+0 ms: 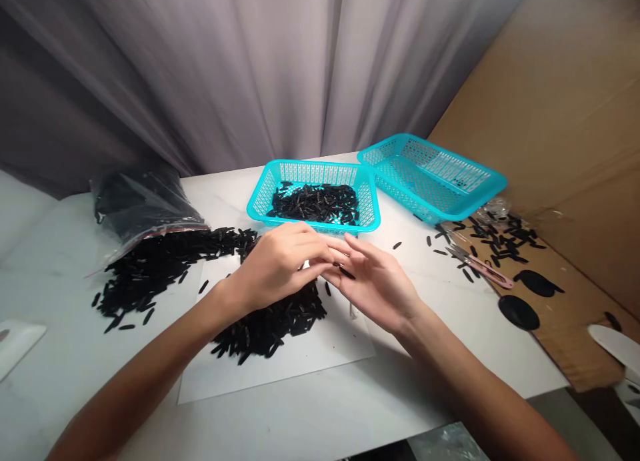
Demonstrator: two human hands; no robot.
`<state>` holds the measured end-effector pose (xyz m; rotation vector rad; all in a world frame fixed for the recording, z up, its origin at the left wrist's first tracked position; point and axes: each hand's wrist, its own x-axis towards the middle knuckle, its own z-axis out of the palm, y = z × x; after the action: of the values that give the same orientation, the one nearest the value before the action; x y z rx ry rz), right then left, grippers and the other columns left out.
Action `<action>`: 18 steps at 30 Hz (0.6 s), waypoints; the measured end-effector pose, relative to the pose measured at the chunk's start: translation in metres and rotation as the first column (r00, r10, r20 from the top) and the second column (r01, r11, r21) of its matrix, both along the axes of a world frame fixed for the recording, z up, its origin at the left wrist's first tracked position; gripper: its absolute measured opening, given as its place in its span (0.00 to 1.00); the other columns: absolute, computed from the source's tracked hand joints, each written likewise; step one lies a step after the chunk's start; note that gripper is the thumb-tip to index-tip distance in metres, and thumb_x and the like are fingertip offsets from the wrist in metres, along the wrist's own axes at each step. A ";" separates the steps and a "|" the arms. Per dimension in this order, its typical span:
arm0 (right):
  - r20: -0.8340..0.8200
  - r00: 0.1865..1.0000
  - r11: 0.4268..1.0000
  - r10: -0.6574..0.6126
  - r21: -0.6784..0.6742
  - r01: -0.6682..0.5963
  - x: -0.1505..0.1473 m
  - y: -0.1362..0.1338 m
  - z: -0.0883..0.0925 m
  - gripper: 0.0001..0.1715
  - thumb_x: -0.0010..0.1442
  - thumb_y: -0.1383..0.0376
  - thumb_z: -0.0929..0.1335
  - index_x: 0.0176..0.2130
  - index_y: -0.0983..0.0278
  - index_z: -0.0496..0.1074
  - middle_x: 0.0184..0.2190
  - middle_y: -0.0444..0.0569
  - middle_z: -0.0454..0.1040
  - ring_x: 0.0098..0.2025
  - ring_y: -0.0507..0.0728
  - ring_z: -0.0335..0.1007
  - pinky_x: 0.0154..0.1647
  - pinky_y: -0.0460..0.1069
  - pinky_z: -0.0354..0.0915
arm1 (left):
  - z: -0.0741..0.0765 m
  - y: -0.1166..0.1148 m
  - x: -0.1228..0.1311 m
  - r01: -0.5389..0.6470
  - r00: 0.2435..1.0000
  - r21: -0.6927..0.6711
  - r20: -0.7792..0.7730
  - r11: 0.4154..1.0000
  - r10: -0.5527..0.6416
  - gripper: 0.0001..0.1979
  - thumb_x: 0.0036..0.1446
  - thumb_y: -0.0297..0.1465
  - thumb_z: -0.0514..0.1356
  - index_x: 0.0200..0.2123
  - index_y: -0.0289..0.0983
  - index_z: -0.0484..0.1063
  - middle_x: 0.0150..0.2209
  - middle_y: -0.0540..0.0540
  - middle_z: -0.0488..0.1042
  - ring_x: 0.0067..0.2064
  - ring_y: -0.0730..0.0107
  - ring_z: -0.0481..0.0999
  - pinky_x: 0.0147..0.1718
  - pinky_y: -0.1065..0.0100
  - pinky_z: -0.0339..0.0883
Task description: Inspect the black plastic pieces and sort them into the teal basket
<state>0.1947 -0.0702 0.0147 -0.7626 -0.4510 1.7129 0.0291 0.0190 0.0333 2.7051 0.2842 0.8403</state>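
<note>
My left hand (287,264) is bent over my right hand, its fingers drawn together in a pinch. Whatever lies between its fingertips is hidden. My right hand (377,284) is turned palm up and slightly cupped, with a small black elongated piece (346,272) resting at the base of its fingers. Both hands meet above a loose heap of similar black pieces (273,327) on a white sheet (325,364). Behind them, a turquoise basket (314,163) holds many more such pieces.
At left, a clear plastic bag (143,201) spills black pieces (140,274). A second turquoise basket (430,207) stands back right. Further right lie pink-handled scissors (493,272), scattered black pieces (505,237) and two black rounded pads (519,312) on brown board (575,341).
</note>
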 end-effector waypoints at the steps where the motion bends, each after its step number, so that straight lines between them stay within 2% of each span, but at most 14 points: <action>1: 0.023 1.000 1.000 -0.008 -0.004 0.009 0.000 0.000 -0.001 0.12 0.64 0.59 0.69 0.41 0.61 0.81 0.41 0.49 0.80 0.44 0.55 0.73 0.55 0.50 0.65 | 0.000 0.001 -0.001 -0.029 0.999 -0.001 0.024 1.000 0.029 0.03 0.63 0.26 0.63 0.40 0.37 0.77 0.39 0.48 0.82 0.40 0.66 0.78 0.42 0.63 0.71; 4: 0.118 0.993 1.000 -0.023 -0.014 0.025 -0.001 0.000 -0.005 0.08 0.60 0.61 0.73 0.38 0.62 0.82 0.36 0.47 0.80 0.40 0.54 0.72 0.50 0.50 0.66 | 0.002 0.004 -0.004 -0.096 0.994 0.008 0.049 0.995 0.095 0.03 0.63 0.28 0.63 0.38 0.36 0.77 0.35 0.48 0.82 0.37 0.66 0.77 0.40 0.63 0.70; 7: 0.212 0.975 0.998 -0.061 0.007 0.060 -0.002 0.000 -0.004 0.08 0.59 0.61 0.74 0.34 0.63 0.81 0.33 0.47 0.77 0.36 0.51 0.69 0.41 0.47 0.64 | 0.004 0.006 -0.006 -0.107 0.991 0.008 0.078 0.994 0.106 0.03 0.62 0.29 0.64 0.37 0.36 0.77 0.34 0.48 0.82 0.36 0.67 0.77 0.40 0.64 0.71; 10: 0.275 0.955 0.994 -0.111 0.041 0.104 -0.003 0.000 -0.002 0.09 0.57 0.61 0.76 0.29 0.63 0.78 0.29 0.44 0.73 0.31 0.50 0.63 0.35 0.46 0.60 | 0.006 0.006 -0.007 -0.100 0.988 -0.009 0.114 0.995 0.101 0.02 0.62 0.28 0.64 0.39 0.36 0.77 0.36 0.49 0.82 0.37 0.69 0.78 0.39 0.66 0.71; 18: 0.341 0.931 0.991 -0.133 0.065 0.118 -0.003 0.000 -0.002 0.09 0.54 0.60 0.77 0.31 0.62 0.79 0.25 0.42 0.69 0.29 0.50 0.55 0.30 0.47 0.52 | 0.010 0.003 -0.010 -0.074 0.995 -0.040 0.058 0.996 0.076 0.05 0.62 0.27 0.64 0.42 0.36 0.76 0.38 0.49 0.82 0.39 0.70 0.79 0.41 0.67 0.71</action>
<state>0.1916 -0.0701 0.0131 -1.0444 -0.6625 1.4477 0.0194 0.0217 0.0430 2.6437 0.3869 0.9249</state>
